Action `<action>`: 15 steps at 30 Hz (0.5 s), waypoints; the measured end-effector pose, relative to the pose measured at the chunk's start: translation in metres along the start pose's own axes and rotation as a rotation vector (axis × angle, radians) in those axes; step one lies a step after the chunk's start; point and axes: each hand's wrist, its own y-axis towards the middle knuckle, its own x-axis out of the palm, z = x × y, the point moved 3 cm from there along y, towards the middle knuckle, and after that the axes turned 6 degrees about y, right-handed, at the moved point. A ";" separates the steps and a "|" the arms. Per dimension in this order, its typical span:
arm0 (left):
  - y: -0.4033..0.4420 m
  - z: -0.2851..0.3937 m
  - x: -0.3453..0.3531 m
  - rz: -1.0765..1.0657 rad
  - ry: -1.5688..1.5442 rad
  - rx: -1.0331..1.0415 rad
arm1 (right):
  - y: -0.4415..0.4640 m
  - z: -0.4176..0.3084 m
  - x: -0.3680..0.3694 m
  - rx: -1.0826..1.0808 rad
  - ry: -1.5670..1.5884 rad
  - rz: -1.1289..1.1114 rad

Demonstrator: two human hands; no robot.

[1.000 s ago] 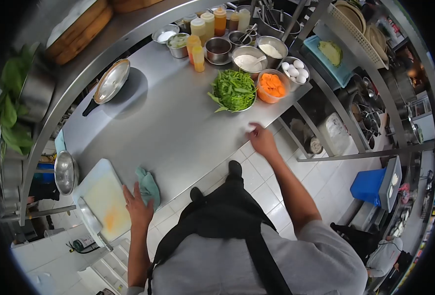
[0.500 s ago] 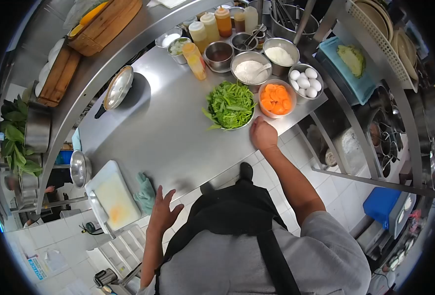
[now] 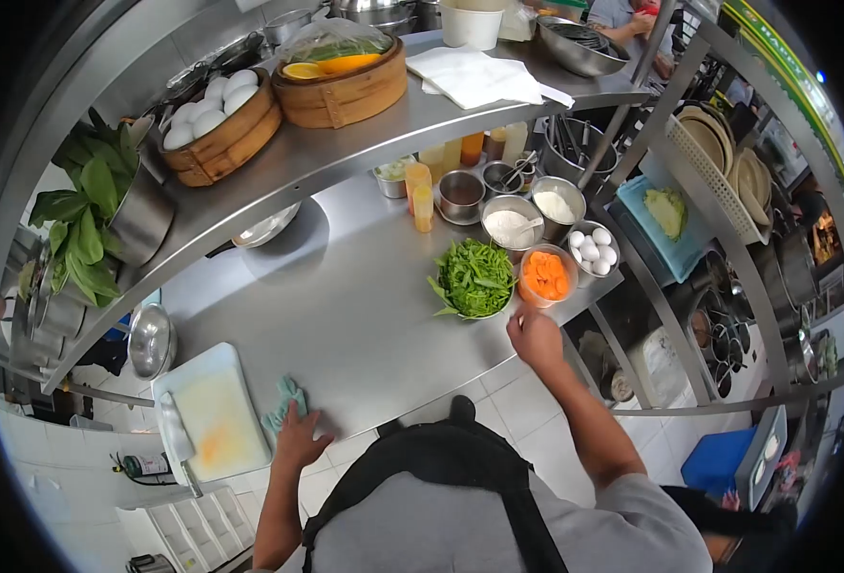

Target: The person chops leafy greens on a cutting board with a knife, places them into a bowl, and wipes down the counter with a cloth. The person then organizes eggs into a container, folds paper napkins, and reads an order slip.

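Note:
My left hand (image 3: 300,439) is at the counter's front edge, fingers apart, its fingertips over or touching a crumpled green cloth (image 3: 286,401). Left of the cloth lies a stained white cutting board (image 3: 210,382) with a knife (image 3: 174,425) along its left side. My right hand (image 3: 537,339) is closed at the front edge on the right; whatever its curled fingers may hold is hidden. Just beyond it stand a bowl heaped with cut leafy greens (image 3: 474,277) and a clear tub of sliced carrots (image 3: 546,275).
Behind the carrots are a bowl of eggs (image 3: 594,250), bowls of white powder (image 3: 513,222) and squeeze bottles (image 3: 422,201). An overhead shelf (image 3: 346,158) carries wooden steamers (image 3: 341,91). A metal bowl (image 3: 152,341) sits at the left end. Another person (image 3: 622,29) is beyond the shelf.
My view has tilted up, bringing more of the overhead shelf into sight. My left hand has moved to the green cloth. My right hand stays closed at the counter edge near the carrots.

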 end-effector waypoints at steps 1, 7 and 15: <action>0.000 -0.001 -0.001 -0.036 0.008 0.035 | 0.009 -0.016 -0.010 -0.053 0.019 0.056; 0.013 -0.008 -0.016 -0.235 0.094 0.150 | 0.068 -0.056 0.006 -0.255 -0.097 0.057; 0.001 -0.023 -0.003 0.091 -0.025 0.207 | -0.081 -0.077 0.064 -0.072 0.233 -0.309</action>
